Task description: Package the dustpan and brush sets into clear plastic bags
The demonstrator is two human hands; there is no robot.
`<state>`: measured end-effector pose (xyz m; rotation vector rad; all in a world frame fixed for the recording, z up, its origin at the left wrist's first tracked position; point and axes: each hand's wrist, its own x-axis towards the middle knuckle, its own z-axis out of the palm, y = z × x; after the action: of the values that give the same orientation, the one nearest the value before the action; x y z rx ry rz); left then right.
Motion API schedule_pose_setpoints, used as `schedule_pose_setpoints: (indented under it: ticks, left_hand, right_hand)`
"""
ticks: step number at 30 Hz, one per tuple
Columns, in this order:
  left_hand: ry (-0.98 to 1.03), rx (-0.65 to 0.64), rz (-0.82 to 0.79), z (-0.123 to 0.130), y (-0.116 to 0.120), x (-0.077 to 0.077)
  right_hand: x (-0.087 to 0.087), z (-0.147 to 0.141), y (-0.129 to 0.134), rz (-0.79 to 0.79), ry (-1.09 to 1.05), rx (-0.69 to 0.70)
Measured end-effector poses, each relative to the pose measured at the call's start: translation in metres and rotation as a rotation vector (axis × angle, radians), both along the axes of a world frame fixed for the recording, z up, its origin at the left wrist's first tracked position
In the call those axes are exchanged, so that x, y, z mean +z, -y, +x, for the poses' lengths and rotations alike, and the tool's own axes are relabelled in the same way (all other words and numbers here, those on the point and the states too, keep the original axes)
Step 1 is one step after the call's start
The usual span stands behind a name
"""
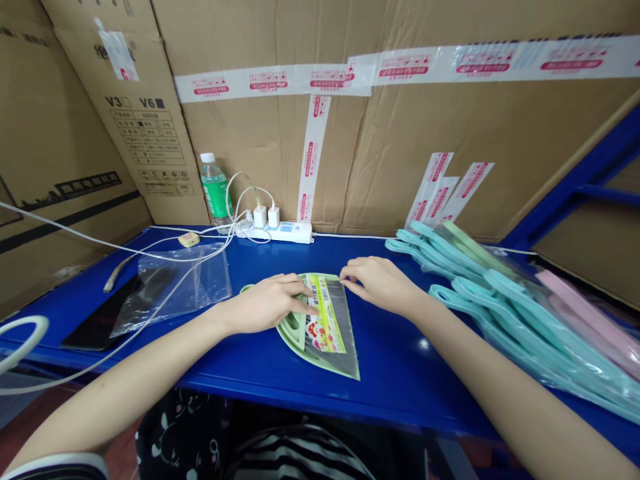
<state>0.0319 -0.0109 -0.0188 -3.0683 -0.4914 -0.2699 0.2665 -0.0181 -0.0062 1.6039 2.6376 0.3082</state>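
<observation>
A light green, fan-shaped plastic piece, which looks like a small dustpan, lies on the blue table. It has a cut-out handle part and a dark grey flat area. On it sits a yellow printed label with a cartoon figure. My left hand rests over the piece's left side, fingers apart and touching the label. At the far right corner, my right hand has its thumb and fingers pinched together against the edge. What is between those fingertips is too small to make out.
Teal long-handled plastic pieces in clear bags lie at right, with a pink one. A clear bag partly covers a dark flat object. Cables run left from a power strip beside a bottle. Cardboard stands behind.
</observation>
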Motion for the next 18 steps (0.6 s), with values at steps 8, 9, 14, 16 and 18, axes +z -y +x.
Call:
schedule_pose_setpoints:
  ticks: [8,9,14,16,18]
  left_hand:
    - [-0.017,0.001,-0.054,-0.0005,-0.0007,-0.0003]
    - [-0.018,0.01,-0.047,-0.0003,-0.0002,0.0]
    - [-0.007,-0.001,-0.026,0.0003,0.0007,0.0001]
    - [0.0,-0.011,-0.028,0.0003,0.0003,-0.0004]
    - [0.001,-0.014,-0.03,0.0003,-0.0002,-0.0006]
  right_hand:
    - [-0.0025,-0.004,-0.0013,-0.055,-0.027,-0.002]
    - [-0.003,-0.0045,-0.0015,-0.056,-0.029,-0.007]
    - [-0.0044,-0.0073,-0.0014,-0.059,-0.044,-0.035]
    - [-0.0048,-0.0084,-0.001,-0.061,-0.047,-0.039]
    - [-0.005,-0.0093,-0.0006,-0.061,-0.049,-0.04]
